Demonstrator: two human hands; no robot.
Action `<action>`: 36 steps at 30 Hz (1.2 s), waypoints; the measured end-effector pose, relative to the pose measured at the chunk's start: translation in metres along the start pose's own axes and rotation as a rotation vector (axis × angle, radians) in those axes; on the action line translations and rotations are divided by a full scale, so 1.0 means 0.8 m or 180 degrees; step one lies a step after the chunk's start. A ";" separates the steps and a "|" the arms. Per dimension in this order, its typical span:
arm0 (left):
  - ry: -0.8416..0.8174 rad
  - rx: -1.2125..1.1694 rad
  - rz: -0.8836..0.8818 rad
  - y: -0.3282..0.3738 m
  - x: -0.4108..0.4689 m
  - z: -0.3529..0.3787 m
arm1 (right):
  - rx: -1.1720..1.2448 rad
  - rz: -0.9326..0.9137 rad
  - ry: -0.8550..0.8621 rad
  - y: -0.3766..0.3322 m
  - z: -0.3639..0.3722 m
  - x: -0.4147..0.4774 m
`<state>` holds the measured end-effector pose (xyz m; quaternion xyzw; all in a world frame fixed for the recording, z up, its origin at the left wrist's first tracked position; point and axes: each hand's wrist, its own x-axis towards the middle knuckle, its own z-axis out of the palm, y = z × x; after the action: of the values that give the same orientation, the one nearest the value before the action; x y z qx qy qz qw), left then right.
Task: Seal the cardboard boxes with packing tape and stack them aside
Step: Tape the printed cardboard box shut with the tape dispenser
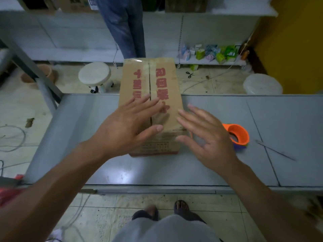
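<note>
Left hand (125,126) lies flat, fingers straight, on the box (162,81); right hand (208,135), likewise released, at its four o'clock.

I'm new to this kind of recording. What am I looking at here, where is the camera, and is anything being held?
There is no machine here. A person works with two bare hands, and the single picture comes from a wide-angle camera worn on their head. It looks forward and down, so their own arms reach in from the bottom edge.

On the grey table stands a cardboard box with red print, its top flaps closed. The left hand lies flat on the box top, fingers straight. The right hand is open by the box's near right corner; whether it touches the box cannot be told. Neither hand holds anything. Right of the box, partly behind that hand, an orange tape roll lies on the table.
</note>
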<state>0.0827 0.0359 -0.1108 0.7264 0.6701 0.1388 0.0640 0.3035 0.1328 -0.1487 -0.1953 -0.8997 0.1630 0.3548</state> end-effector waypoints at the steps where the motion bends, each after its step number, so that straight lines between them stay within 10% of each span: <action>1: -0.0140 0.0183 0.0127 -0.012 -0.003 0.000 | -0.0043 -0.0080 -0.0194 -0.002 0.008 0.012; 6: -0.0062 0.0644 0.0683 -0.055 -0.007 0.031 | -0.0604 -0.0825 -0.0969 0.018 0.051 0.038; 21: 0.1819 -0.0474 0.1007 -0.077 -0.013 0.081 | -0.0848 -0.1048 -0.0467 0.035 0.072 0.027; 30: 0.1909 -0.3905 -0.1313 -0.029 -0.030 0.082 | 0.2140 0.1868 0.1144 -0.033 0.103 0.026; 36: 0.1627 -0.4475 -0.1762 -0.030 -0.025 0.082 | 0.3121 0.2912 0.1630 -0.013 0.113 0.032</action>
<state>0.0776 0.0245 -0.1822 0.2688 0.5756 0.6702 0.3837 0.2205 0.1219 -0.1919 -0.4030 -0.4394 0.6299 0.4978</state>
